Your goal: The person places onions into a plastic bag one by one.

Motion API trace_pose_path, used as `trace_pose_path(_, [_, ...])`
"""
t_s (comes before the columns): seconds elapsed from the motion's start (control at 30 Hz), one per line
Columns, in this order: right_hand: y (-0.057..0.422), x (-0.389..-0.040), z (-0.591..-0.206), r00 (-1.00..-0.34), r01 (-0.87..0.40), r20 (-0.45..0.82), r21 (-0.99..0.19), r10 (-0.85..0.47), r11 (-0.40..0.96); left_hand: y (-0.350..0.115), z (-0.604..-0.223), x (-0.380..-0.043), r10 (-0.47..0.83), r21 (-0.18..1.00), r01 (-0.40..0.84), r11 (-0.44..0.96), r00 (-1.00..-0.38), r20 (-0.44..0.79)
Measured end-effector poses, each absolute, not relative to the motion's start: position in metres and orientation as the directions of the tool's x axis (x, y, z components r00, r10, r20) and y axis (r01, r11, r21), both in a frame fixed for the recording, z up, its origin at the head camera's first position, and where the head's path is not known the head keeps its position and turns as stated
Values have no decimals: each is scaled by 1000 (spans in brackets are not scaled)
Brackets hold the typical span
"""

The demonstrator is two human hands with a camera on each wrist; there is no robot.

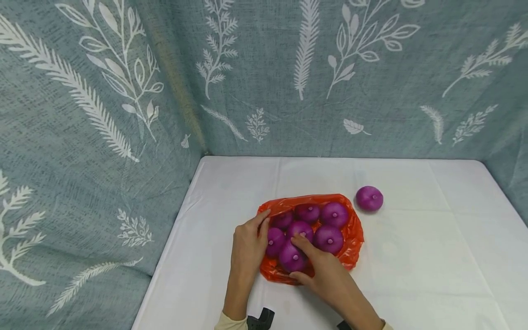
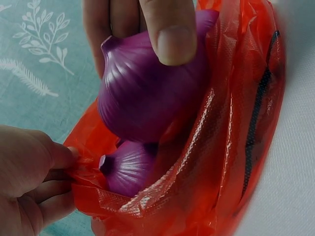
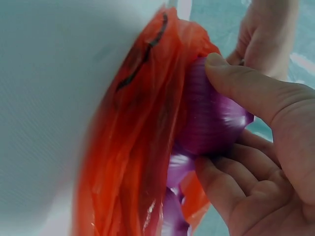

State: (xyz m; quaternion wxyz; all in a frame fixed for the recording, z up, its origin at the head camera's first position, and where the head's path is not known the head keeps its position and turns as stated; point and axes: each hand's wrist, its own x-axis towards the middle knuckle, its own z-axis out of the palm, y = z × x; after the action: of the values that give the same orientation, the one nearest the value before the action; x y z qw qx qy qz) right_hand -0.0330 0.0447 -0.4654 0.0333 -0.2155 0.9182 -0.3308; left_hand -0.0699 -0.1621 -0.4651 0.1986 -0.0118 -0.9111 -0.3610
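A red plastic bag [image 1: 355,233] stands on the white-covered table with its mouth spread wide and several purple onions inside. At its left rim, my left hand [image 1: 249,245] pinches the plastic between thumb and fingers. My right hand [image 1: 332,272] reaches in from the front right and grips the nearest onion [image 1: 292,257], thumb on one side and fingers on the other. In the left wrist view this onion [image 2: 147,88] sits above another onion [image 2: 129,169] at the bag's mouth. The right wrist view shows the gripped onion [image 3: 211,113] against the bag's wall.
One loose purple onion [image 1: 369,199] lies on the table behind the bag, to the right. White cloth [image 1: 429,256] covers the table. A grey-green leaf-patterned curtain [image 1: 264,73] hangs along the back and left side.
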Motion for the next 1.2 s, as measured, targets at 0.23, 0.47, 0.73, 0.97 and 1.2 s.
trace_pose_path(0.23, [42,-31,-472,-885,-411,88,-610,-458,678,-163,-466,-69,-125,653,165,740,-919,374])
trace_pose_path(0.47, [41,-30,-477,-876,-411,55,-604,-480,682,-162,-465,-69,-130,654,154,740,-922,364])
trace_pose_path(0.73, [41,-29,-479,-864,-431,49,-588,-502,684,-162,-465,-69,-135,661,149,735,-924,359])
trace_pose_path(0.97, [39,-28,-480,-851,-448,41,-578,-524,682,-162,-466,-69,-135,658,150,738,-923,362])
trace_pose_path(1.2, [40,-27,-477,-844,-449,21,-574,-536,685,-162,-466,-68,-137,661,149,735,-922,361])
